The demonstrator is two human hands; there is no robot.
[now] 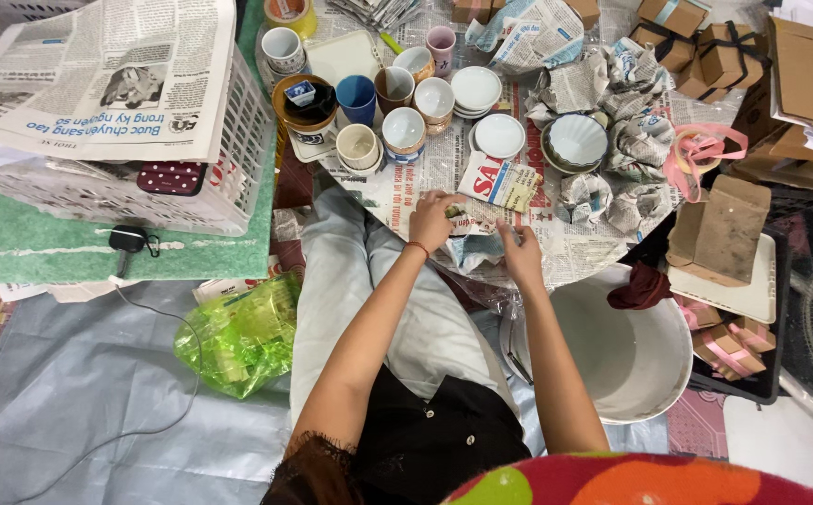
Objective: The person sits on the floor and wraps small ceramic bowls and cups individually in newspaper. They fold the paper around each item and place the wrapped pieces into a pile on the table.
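My left hand (432, 221) and my right hand (522, 252) both grip a sheet of newspaper (494, 185) folded around a small object that I cannot make out, on a low round table (582, 252) covered with newspaper. Just beyond my hands stand several ceramic cups (404, 129) and small white saucers (499, 136). A white bowl (576, 140) sits among several newspaper-wrapped bundles (638, 150) to the right.
A white plastic basket (229, 178) with a newspaper on top stands at the left. A green plastic bag (243, 332) lies on the grey floor sheet. A white bucket (640, 365) is by my right knee. Cardboard boxes (720, 229) and pink ribbon (696, 150) sit at the right.
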